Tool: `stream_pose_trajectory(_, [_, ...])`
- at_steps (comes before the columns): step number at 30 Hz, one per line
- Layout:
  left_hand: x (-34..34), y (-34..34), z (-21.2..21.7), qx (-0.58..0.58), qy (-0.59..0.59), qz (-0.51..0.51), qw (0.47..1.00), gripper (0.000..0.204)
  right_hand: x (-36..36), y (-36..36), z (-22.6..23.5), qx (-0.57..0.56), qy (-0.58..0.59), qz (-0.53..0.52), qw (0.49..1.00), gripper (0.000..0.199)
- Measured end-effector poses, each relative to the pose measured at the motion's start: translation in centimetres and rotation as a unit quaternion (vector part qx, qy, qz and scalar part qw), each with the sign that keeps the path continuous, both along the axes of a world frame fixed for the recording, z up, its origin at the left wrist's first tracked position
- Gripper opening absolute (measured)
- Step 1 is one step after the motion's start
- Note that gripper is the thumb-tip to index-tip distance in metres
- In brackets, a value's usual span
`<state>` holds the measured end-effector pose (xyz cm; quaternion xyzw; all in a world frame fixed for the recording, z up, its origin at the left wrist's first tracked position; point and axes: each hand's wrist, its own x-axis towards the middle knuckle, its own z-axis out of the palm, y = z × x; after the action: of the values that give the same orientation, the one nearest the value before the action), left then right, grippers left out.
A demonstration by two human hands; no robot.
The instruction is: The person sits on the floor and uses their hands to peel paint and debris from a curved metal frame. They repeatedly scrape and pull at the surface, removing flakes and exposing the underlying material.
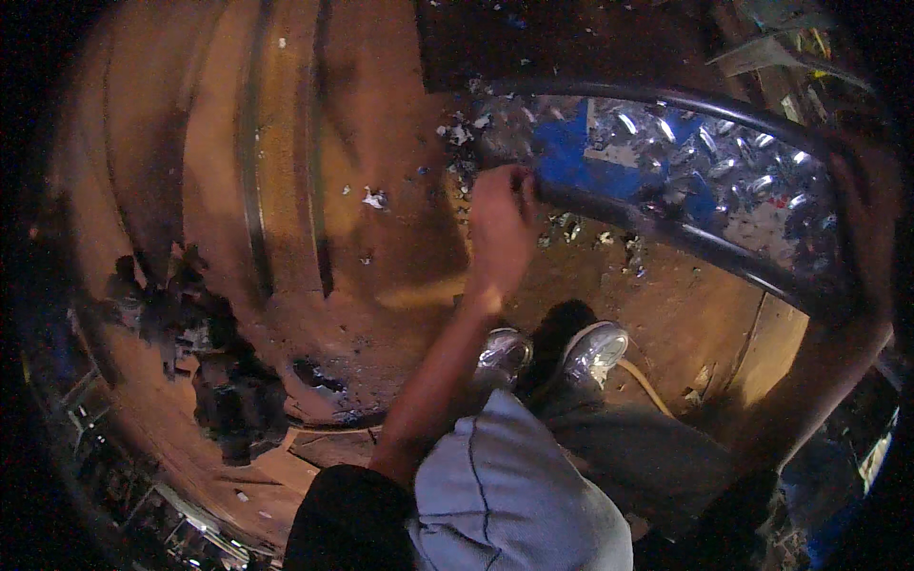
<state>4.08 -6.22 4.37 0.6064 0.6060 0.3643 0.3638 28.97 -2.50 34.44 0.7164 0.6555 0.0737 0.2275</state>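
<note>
A long diamond-plate metal panel (747, 181) with a dark rounded rim and blue patches stretches from the centre to the right. Its right end looks nearer to me than its left end. My left hand (502, 224) is closed on the rim at the panel's left end, fingers curled under. At the right end, my right hand (864, 181) grips the panel's edge; deep shadow hides most of its fingers. Light grey flakes (462, 133) and small scraps (571, 226) lie around the panel's left end and below its near rim.
A brown floor (409, 238) spreads beneath, with raised metal strips (255, 152) at the left. A dark tool-like bundle (233, 395) lies at the lower left. A thin hose (647, 385) runs beside my shoes (592, 350). Clutter (809, 48) stands at the upper right.
</note>
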Motion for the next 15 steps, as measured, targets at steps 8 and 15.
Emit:
stream_pose_trajectory(8, [-1.0, 0.6, 0.7, 0.051, 0.028, -0.025, 0.998, 0.018, 4.0, -1.6, -2.2, 0.117, -0.049, 0.041, 0.991, 0.038])
stream_pose_trajectory(15, [-1.7, 0.7, 1.4, 0.085, 0.141, -0.057, 0.985, 0.018, 2.3, -1.5, -0.8, 0.057, -0.042, 0.060, 0.996, 0.056])
